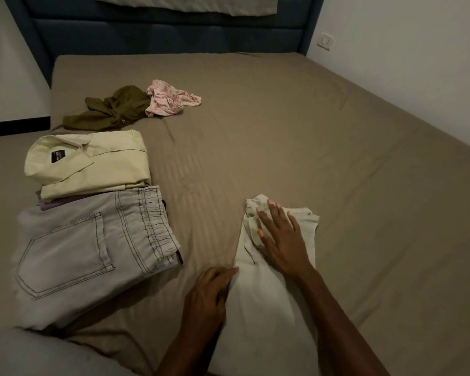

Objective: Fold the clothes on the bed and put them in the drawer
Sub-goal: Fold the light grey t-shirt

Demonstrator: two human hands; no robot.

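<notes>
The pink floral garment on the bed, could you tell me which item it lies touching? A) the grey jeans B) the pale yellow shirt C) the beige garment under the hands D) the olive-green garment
D: the crumpled pink floral garment lies against the olive-green garment at the far side of the bed, apart from the folded pieces.

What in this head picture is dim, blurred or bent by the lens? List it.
Head view: the light is dim and warm, with no glare. The folded grey denim trousers go soft towards their near edge. The wide lens bows the taupe bed sheet and the dark blue padded headboard. The right hand casts hardly any shadow on the pale beige garment.
</notes>
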